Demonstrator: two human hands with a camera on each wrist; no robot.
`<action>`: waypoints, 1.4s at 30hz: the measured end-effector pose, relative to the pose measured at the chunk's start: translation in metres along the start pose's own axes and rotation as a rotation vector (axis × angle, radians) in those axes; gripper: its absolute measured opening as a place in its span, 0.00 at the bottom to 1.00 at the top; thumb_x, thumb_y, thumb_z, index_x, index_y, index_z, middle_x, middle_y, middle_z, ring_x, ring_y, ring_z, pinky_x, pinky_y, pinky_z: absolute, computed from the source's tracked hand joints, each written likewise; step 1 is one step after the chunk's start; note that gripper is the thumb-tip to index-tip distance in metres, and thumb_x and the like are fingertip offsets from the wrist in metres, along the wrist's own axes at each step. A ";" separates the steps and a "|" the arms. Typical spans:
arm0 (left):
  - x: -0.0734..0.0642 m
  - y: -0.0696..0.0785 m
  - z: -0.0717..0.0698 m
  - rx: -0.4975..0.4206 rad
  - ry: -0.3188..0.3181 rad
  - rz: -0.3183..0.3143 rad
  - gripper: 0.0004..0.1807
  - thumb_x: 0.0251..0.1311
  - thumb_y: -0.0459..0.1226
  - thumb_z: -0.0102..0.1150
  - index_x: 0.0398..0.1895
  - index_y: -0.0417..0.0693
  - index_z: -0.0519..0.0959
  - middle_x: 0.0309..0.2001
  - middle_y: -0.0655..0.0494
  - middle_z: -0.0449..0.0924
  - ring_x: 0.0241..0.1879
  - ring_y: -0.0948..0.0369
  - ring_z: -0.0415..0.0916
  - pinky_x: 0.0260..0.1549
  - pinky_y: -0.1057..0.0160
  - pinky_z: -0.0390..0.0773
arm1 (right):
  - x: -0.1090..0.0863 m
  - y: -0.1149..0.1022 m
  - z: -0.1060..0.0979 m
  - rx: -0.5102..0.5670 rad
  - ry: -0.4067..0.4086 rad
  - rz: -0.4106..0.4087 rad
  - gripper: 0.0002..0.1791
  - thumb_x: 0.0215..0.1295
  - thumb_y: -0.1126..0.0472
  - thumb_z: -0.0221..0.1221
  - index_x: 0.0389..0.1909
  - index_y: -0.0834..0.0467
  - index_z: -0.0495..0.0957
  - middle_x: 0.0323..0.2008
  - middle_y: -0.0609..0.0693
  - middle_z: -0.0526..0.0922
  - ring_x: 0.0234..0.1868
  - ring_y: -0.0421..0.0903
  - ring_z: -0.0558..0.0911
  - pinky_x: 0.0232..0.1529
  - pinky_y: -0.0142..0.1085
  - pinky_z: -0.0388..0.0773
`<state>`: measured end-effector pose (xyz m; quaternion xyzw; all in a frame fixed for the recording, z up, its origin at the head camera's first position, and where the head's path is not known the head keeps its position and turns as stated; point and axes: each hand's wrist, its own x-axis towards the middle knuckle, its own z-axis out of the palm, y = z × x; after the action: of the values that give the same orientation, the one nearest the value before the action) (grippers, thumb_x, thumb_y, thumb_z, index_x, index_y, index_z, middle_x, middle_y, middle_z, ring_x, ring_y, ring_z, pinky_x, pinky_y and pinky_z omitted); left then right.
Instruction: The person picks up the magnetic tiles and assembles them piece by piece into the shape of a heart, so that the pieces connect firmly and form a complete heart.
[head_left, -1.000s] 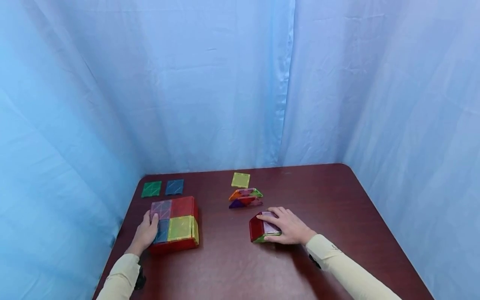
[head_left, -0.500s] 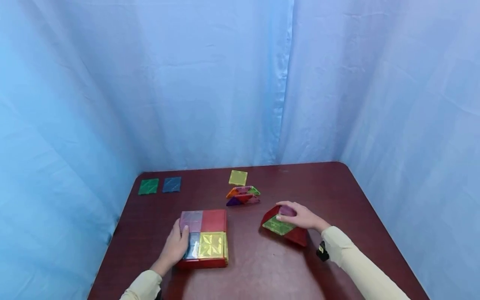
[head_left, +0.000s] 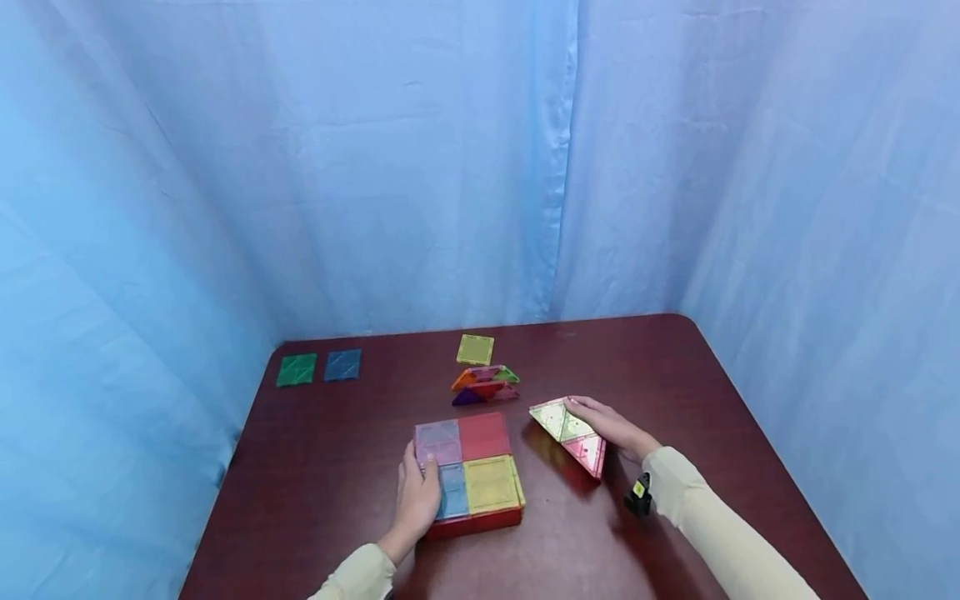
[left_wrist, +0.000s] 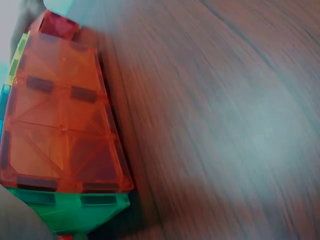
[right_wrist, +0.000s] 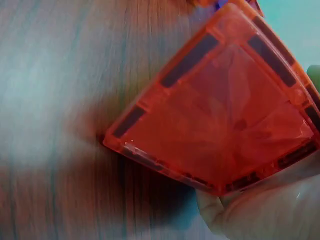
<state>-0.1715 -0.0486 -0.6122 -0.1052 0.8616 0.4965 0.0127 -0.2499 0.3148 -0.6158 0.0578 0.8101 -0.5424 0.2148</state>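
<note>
My left hand (head_left: 417, 497) grips the left side of a low box of translucent magnetic tiles (head_left: 491, 483), its thumb over the top edge. The box has purple, red, blue and yellow squares on top; the left wrist view shows its orange side wall (left_wrist: 60, 115) and a green end. My right hand (head_left: 611, 427) holds a smaller trapezoid-sided block of magnetic tiles (head_left: 587, 451), tilted, with glare on its triangle tiles. In the right wrist view a red square face of this block (right_wrist: 215, 115) fills the middle, and fingers show below it.
Behind the box stand two trapezoid strips of triangle tiles (head_left: 486, 392), one before the other. A yellow square tile (head_left: 476, 349) lies beyond them. Green (head_left: 296, 369) and blue (head_left: 342, 365) square tiles lie at the back left. Blue curtains surround the dark red table (head_left: 315, 467).
My left hand has slid the box rightward to the middle. My right hand has lifted and turned its block, moving it slightly right, so triangle tiles now face the head view.
</note>
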 end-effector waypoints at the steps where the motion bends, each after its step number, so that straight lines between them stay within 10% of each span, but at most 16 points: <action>1: -0.001 0.002 0.005 -0.012 0.002 -0.005 0.32 0.78 0.43 0.44 0.78 0.38 0.54 0.69 0.31 0.63 0.68 0.37 0.63 0.67 0.36 0.64 | 0.001 0.000 0.001 0.005 0.007 -0.003 0.46 0.68 0.28 0.52 0.77 0.52 0.60 0.77 0.56 0.60 0.79 0.57 0.56 0.75 0.57 0.55; 9: -0.009 0.021 0.034 -0.075 0.013 -0.003 0.31 0.78 0.44 0.44 0.78 0.40 0.56 0.68 0.33 0.65 0.67 0.38 0.66 0.65 0.35 0.66 | 0.004 0.000 0.013 0.030 0.089 0.036 0.44 0.70 0.29 0.50 0.76 0.54 0.63 0.73 0.59 0.67 0.68 0.54 0.69 0.68 0.50 0.66; 24: -0.021 0.045 0.083 -0.192 0.108 -0.093 0.34 0.77 0.44 0.44 0.79 0.38 0.52 0.67 0.30 0.61 0.68 0.34 0.60 0.65 0.35 0.64 | -0.009 0.008 0.019 0.008 0.217 0.025 0.44 0.75 0.29 0.40 0.74 0.61 0.64 0.73 0.63 0.66 0.74 0.60 0.63 0.75 0.57 0.56; 29: -0.023 0.053 0.081 -0.154 -0.072 -0.057 0.42 0.71 0.44 0.53 0.79 0.37 0.48 0.71 0.29 0.57 0.71 0.34 0.58 0.67 0.35 0.62 | -0.013 0.013 0.005 -0.025 0.241 0.072 0.45 0.75 0.28 0.37 0.76 0.60 0.62 0.74 0.63 0.64 0.74 0.60 0.62 0.75 0.57 0.56; 35: 0.001 0.035 0.042 -0.159 -0.341 0.097 0.53 0.59 0.45 0.70 0.78 0.38 0.46 0.67 0.27 0.63 0.63 0.38 0.71 0.63 0.40 0.71 | -0.021 0.017 -0.004 -0.105 0.226 0.022 0.46 0.75 0.29 0.38 0.77 0.61 0.58 0.75 0.65 0.62 0.76 0.63 0.60 0.75 0.59 0.56; 42: 0.019 0.025 0.018 -0.245 -0.711 0.101 0.67 0.57 0.36 0.74 0.82 0.52 0.29 0.72 0.25 0.55 0.61 0.37 0.75 0.56 0.44 0.79 | -0.032 0.020 -0.003 -0.157 0.224 -0.007 0.46 0.74 0.29 0.41 0.77 0.62 0.57 0.74 0.66 0.64 0.75 0.63 0.63 0.73 0.60 0.60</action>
<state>-0.1959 -0.0240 -0.6028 0.1154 0.7418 0.6014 0.2735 -0.2155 0.3303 -0.6186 0.0985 0.8692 -0.4682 0.1249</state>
